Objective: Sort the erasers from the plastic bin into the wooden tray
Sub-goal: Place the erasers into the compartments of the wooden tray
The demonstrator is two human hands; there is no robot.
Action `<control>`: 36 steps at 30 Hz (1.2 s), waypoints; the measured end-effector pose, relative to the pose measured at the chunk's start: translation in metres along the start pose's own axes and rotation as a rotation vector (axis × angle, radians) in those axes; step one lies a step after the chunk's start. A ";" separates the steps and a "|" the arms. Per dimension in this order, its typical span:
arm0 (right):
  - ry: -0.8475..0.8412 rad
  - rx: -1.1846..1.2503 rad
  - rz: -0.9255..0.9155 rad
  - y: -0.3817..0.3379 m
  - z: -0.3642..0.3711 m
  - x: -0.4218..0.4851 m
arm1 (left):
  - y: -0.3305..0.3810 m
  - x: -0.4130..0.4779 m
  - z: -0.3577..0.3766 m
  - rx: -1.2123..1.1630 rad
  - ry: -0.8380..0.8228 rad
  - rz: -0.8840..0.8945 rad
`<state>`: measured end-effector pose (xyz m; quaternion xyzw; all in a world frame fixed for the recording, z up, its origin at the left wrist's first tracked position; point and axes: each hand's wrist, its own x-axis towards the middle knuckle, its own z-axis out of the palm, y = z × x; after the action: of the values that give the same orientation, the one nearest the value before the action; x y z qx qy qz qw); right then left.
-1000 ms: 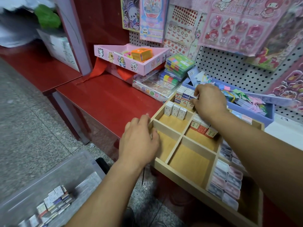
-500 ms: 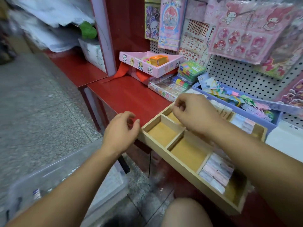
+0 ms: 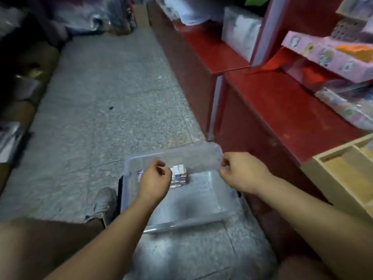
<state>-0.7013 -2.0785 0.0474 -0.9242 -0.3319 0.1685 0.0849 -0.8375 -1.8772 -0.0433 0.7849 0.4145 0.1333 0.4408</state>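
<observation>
Both hands hang over the clear plastic bin (image 3: 201,153) on the grey speckled floor (image 3: 101,98). The left hand (image 3: 154,179) is just beside the small stack of boxed erasers (image 3: 179,174), and the right hand (image 3: 241,172) is near the bin's far right corner. Each has loosely curled fingers and seems to hold nothing, though blur hides the fingertips. The forearms reach down and forward from the lower edge of the view, palms turned down and wrists fairly straight, with the left arm lower inside the bin than the right. The step in hand looks like fetching the next batch. It would go best if the left hand closes thumb and fingers on the two long sides of the stack and lifts the pile as one block, so the boxes stay aligned and do not fan out. The right hand could steady the thin bin wall or cup under the pile. A few more erasers seem to lie behind the left hand, but that is too blurred to be sure. The pale wooden compartment tray (image 3: 335,151) sits up on the red table (image 3: 282,110) at the right, well apart from the bin, so the carry calls for a firm hold. A grey shoe (image 3: 106,199) rests beside the bin's left wall.
</observation>
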 end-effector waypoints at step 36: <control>0.136 0.055 0.190 0.093 0.197 0.170 | -0.189 0.142 0.114 -1.076 0.636 -1.025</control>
<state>-0.5967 -2.0317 -0.2042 -0.9582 -0.2315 0.1218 0.1163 -0.7844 -1.7841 -0.2831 0.1019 0.7076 0.3128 0.6253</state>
